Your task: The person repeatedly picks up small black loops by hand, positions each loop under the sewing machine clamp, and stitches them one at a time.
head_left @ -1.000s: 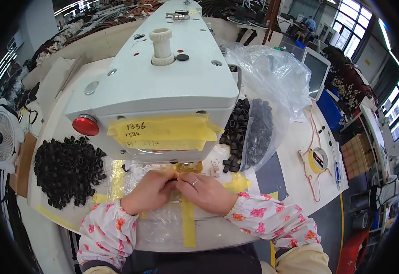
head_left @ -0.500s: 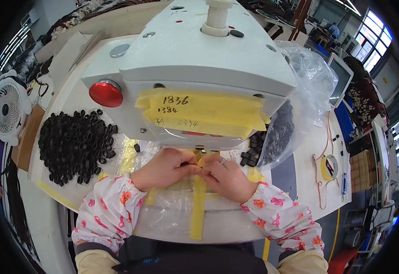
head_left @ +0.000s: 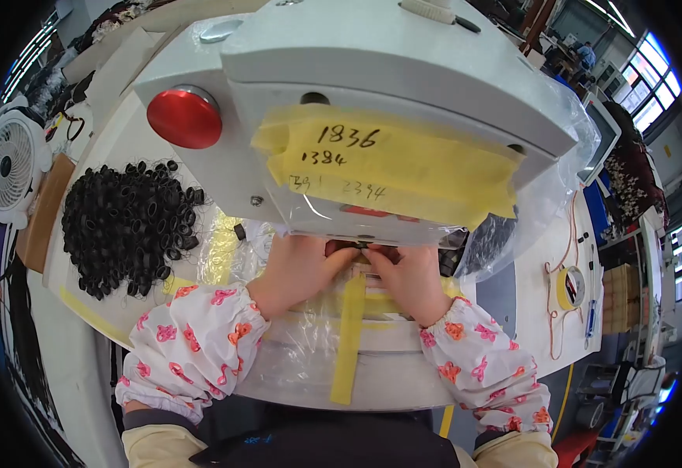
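Under the head of a white machine (head_left: 403, 86) that looks like a sewing machine, my two hands meet with thumbs nearly touching. My left hand (head_left: 302, 269) is closed in a pinch, and so is my right hand (head_left: 412, 282). A small dark bit shows between the thumb tips, too hidden to name; the machine head covers the other fingertips. Left of the machine lies a pile of black band loops (head_left: 126, 230) with loose threads. One small black piece (head_left: 239, 232) sits apart, near my left hand. More black pieces (head_left: 451, 256) are partly visible beyond my right hand.
A red button (head_left: 184, 117) juts from the machine's left side. Yellow tape (head_left: 348, 335) and clear plastic cover the table edge before me. A clear bag (head_left: 501, 234) stands at the right, with a tape roll (head_left: 569, 287) farther out. A white fan (head_left: 15, 165) is far left.
Both hands have moved forward and farther under the machine head, and the fingers are now more hidden. The view has shifted closer to the machine, which looks larger.
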`<act>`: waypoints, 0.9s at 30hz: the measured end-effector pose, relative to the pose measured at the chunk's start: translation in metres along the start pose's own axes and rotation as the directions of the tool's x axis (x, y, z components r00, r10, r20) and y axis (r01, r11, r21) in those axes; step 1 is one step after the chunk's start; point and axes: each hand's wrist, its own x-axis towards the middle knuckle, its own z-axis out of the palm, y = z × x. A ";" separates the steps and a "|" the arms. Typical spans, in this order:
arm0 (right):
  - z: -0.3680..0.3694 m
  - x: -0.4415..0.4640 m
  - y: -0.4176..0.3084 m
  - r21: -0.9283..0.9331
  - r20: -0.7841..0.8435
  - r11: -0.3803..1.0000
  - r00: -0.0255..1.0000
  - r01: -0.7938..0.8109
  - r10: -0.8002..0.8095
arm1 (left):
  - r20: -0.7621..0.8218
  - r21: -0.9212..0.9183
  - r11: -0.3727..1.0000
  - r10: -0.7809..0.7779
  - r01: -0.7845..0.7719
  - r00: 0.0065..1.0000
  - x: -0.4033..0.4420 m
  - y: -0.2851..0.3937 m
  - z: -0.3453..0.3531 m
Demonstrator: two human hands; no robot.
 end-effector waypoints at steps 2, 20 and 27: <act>-0.004 0.001 -0.002 -0.170 0.033 0.979 0.994 0.112 -0.108 | -0.060 0.066 0.997 0.048 -0.044 0.997 0.004 -0.004 0.004; -0.012 -0.021 -0.020 -0.518 0.259 0.720 0.887 0.462 -0.382 | -0.057 0.548 0.749 0.479 -0.373 0.876 0.001 -0.017 0.008; -0.008 -0.024 -0.027 -0.590 0.287 0.682 0.902 0.432 -0.324 | -0.100 0.638 0.681 0.536 -0.359 0.838 0.002 -0.020 0.009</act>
